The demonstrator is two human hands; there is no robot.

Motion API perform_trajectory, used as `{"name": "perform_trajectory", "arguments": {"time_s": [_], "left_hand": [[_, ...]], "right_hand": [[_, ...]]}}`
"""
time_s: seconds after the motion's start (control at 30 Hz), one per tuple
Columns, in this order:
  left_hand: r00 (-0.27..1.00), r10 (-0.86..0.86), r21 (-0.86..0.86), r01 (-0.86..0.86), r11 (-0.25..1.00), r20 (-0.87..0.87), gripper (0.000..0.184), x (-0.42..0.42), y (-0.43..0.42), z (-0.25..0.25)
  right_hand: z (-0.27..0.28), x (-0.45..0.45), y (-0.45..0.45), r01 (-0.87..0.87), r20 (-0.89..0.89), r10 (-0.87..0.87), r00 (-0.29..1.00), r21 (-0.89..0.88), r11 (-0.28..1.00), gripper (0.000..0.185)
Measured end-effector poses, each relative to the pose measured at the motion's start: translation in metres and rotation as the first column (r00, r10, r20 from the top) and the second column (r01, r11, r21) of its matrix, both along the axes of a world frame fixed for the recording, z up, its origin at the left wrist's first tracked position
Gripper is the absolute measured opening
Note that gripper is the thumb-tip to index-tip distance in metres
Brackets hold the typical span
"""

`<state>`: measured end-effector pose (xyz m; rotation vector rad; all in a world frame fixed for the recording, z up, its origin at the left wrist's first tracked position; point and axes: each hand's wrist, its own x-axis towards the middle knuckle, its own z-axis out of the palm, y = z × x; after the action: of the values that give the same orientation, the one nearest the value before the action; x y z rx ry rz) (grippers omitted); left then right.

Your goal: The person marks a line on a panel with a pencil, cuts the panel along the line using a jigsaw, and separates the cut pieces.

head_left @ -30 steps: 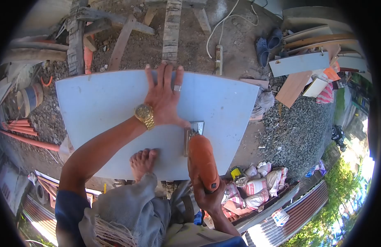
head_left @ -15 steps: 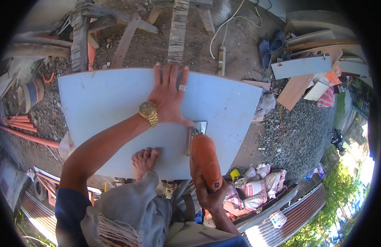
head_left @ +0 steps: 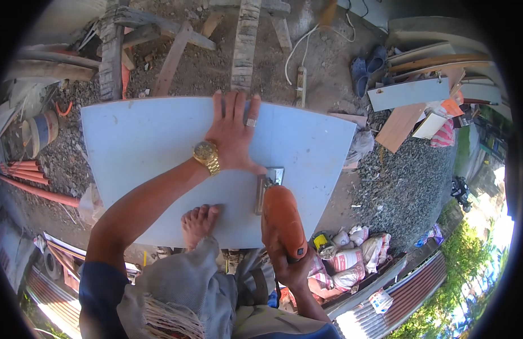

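A large pale blue-white board (head_left: 160, 135) lies flat in front of me, with my bare foot (head_left: 198, 221) resting on its near part. My left hand (head_left: 232, 138) is spread on the board's surface, fingertips at the far edge and thumb beside the tool's base. It wears a ring and a gold watch (head_left: 206, 156). In my right hand (head_left: 288, 265) is an orange jigsaw (head_left: 283, 217), gripped by its rear body. The metal base plate (head_left: 276, 174) of the jigsaw sits on the board; its blade is hidden.
Rough wooden supports (head_left: 245, 45) stand beyond the board. A white cable runs to a power strip (head_left: 301, 85) on the dirt. Offcuts (head_left: 408, 95) and blue clogs (head_left: 360, 76) lie at right, sacks (head_left: 349, 260) at near right. Orange pipes (head_left: 38, 189) and a bucket (head_left: 40, 133) are at left.
The camera view has shifted slightly. Both hands, the foot and the jigsaw keep nearly the same places on the board.
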<state>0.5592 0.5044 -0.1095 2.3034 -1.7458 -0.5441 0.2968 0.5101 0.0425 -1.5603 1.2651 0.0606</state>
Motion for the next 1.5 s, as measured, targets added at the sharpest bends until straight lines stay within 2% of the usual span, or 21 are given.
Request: {"name": "perform_trajectory", "arguments": {"time_s": [0.07, 0.13, 0.17, 0.23, 0.37, 0.43, 0.5, 0.6, 0.93, 1.0, 1.03, 1.1, 1.17, 1.2, 1.4, 1.5], "left_hand": [[1.000, -0.001, -0.003, 0.001, 1.000, 0.004, 0.155, 0.001, -0.001, 0.001], [1.000, -0.004, -0.003, 0.004, 1.000, 0.005, 0.155, 0.001, 0.000, 0.001], [1.000, -0.002, -0.012, 0.002, 1.000, 0.000, 0.154, 0.001, 0.001, 0.001], [1.000, -0.002, -0.022, 0.002, 1.000, -0.005, 0.154, 0.001, 0.000, 0.002], [1.000, -0.016, 0.010, 0.016, 1.000, 0.003, 0.153, 0.001, -0.001, 0.003], [1.000, -0.005, 0.036, 0.005, 0.999, -0.012, 0.153, 0.002, -0.002, 0.010], [0.999, -0.045, 0.169, 0.049, 0.984, -0.031, 0.144, 0.004, -0.005, 0.016], [0.997, -0.073, 0.212, 0.073, 0.974, -0.008, 0.144, 0.006, -0.008, 0.021], [0.997, -0.078, 0.073, 0.080, 0.994, -0.029, 0.147, 0.003, -0.002, 0.003], [0.998, -0.048, -0.032, 0.047, 0.998, -0.028, 0.157, 0.002, 0.000, 0.000], [0.998, -0.051, -0.032, 0.050, 0.998, -0.027, 0.157, 0.001, -0.001, 0.001], [0.998, -0.057, 0.081, 0.059, 0.995, -0.021, 0.156, 0.001, -0.001, 0.003], [0.998, -0.052, 0.097, 0.054, 0.994, -0.019, 0.156, 0.000, -0.002, 0.004], [0.999, -0.040, 0.109, 0.042, 0.993, -0.015, 0.156, 0.000, -0.003, 0.003], [0.999, -0.046, -0.021, 0.046, 0.999, -0.002, 0.156, 0.002, -0.001, -0.001], [0.999, -0.037, 0.046, 0.037, 0.998, -0.003, 0.156, 0.001, -0.002, -0.001]], "right_hand": [[0.001, 0.005, -0.002, 0.003, 0.014, -0.003, 1.000, -0.017, 1.000, 0.025], [0.003, 0.009, -0.002, -0.035, 0.059, 0.047, 0.997, -0.196, 0.980, 0.024], [0.003, 0.008, -0.001, -0.033, 0.059, 0.045, 0.997, -0.198, 0.980, 0.024], [0.001, 0.005, -0.002, -0.029, 0.053, 0.037, 0.998, -0.141, 0.990, 0.024], [-0.001, 0.004, -0.004, -0.055, 0.043, 0.062, 0.997, -0.147, 0.988, 0.024], [-0.002, 0.001, -0.004, -0.035, 0.030, 0.037, 0.999, -0.050, 0.998, 0.024], [-0.005, -0.003, -0.002, -0.005, 0.021, 0.005, 1.000, 0.006, 1.000, 0.023], [-0.002, -0.004, -0.002, 0.038, 0.010, -0.038, 0.999, 0.069, 0.997, 0.022], [-0.005, -0.011, 0.000, 0.050, 0.000, -0.050, 0.999, 0.116, 0.992, 0.022], [-0.004, -0.010, -0.001, 0.044, 0.012, -0.046, 0.999, 0.110, 0.993, 0.024], [-0.004, -0.010, -0.001, 0.030, 0.025, -0.033, 0.999, 0.107, 0.994, 0.025], [-0.004, -0.009, 0.001, 0.066, 0.010, -0.068, 0.998, 0.113, 0.991, 0.026], [-0.004, -0.009, 0.003, 0.106, -0.006, -0.106, 0.994, 0.119, 0.987, 0.027], [-0.004, -0.009, 0.002, 0.069, -0.004, -0.069, 0.998, 0.093, 0.993, 0.027], [0.002, 0.001, -0.003, 0.012, -0.033, -0.011, 0.999, 0.040, 0.999, 0.029], [-0.001, -0.002, -0.003, 0.003, -0.041, -0.001, 0.999, 0.043, 0.999, 0.028]]}}
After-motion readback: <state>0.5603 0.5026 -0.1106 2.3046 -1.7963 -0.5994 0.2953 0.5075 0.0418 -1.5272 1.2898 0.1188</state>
